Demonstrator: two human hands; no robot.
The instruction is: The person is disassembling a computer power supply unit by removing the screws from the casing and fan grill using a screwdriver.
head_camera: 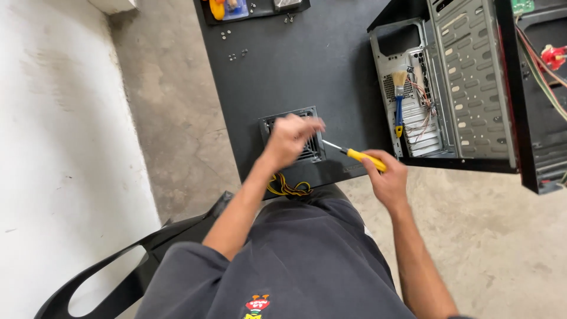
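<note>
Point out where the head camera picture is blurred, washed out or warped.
Head view: the left hand over the vented metal box is smeared by motion blur; the right hand and yellow-handled screwdriver stay fairly sharp; the pale wall at left is bright and almost featureless; the open computer case leans and stretches toward the frame edge, wide-angle distortion.

A black bench [331, 65] is standing on a grey floor [171, 118]. A vented metal box [293, 137] is sitting at its near edge, an open computer case [466, 82] is lying on the right, loose screws [236, 55] are lying far left, beside a tray [260, 10].
</note>
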